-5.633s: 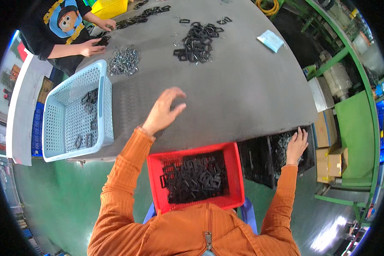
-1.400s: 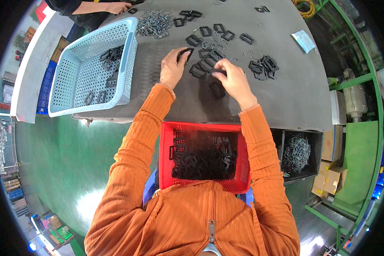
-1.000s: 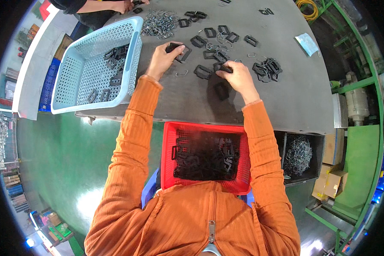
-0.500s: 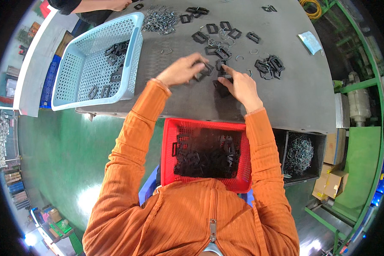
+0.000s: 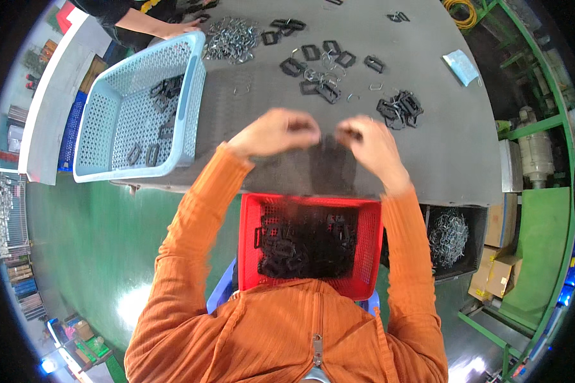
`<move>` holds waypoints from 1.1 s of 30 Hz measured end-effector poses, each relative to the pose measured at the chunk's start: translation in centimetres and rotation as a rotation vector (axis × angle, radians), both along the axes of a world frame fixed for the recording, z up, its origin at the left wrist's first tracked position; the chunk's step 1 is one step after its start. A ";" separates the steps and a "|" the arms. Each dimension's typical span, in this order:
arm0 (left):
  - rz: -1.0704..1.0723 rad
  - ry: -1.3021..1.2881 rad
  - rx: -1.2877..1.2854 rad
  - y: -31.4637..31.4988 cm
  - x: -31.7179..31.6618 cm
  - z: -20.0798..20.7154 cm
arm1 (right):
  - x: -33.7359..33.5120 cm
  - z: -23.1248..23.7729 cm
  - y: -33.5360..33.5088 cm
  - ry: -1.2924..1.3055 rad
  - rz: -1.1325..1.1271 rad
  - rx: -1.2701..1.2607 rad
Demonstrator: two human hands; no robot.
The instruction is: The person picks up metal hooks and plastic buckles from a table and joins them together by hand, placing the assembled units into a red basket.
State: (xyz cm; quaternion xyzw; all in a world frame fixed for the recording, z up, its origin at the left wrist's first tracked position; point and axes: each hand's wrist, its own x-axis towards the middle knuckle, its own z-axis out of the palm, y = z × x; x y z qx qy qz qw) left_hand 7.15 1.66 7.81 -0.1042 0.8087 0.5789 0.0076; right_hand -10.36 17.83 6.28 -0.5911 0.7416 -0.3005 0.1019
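My left hand (image 5: 276,133) hovers over the near part of the grey table (image 5: 249,96), thumb and fingers curled together in a blurred pinch. Facing it across a small gap, my right hand (image 5: 374,145) is also curled closed, with something dark and smeared at its fingertips. What either hand holds I cannot make out. Beyond them lie loose black rectangular buckles (image 5: 310,52) and several bent metal hooks (image 5: 326,78). A cluster of black buckles (image 5: 399,110) lies to the right of my right hand.
A light-blue basket (image 5: 186,108) with some buckles stands left. In front of me sits a red basket (image 5: 248,255) full of black buckles. A heap of hooks (image 5: 233,39), a face mask (image 5: 461,67), a black bin (image 5: 476,255) of hooks and another person's arm (image 5: 150,24) are around.
Both hands have drawn back toward me, off the buckles at the table's middle. The buckles that were under my fingers no longer show there. The other person's arm has come further in.
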 end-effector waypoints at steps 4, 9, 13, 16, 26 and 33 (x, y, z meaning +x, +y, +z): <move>0.437 0.255 -0.773 -2.9 -5.9 -6.5 | -0.7 -3.2 -6.9 0.294 -0.199 -0.175; 0.417 0.237 -1.157 -4.3 -7.0 -7.4 | -2.5 -2.7 -8.3 0.459 -0.162 0.037; 0.679 0.215 -0.958 -6.0 -6.1 -6.4 | -5.2 -1.2 -7.4 0.222 -0.193 -0.333; 0.721 0.345 -0.912 -6.2 -5.6 -5.6 | -6.9 -0.1 -6.8 0.240 -0.306 -0.245; 0.729 0.125 -0.483 -4.7 -6.1 -1.5 | -7.9 1.1 -5.1 -0.414 -0.454 -0.074; 0.629 0.235 0.075 0.5 -12.0 -2.9 | -6.0 0.6 -2.2 -1.135 -0.282 -0.168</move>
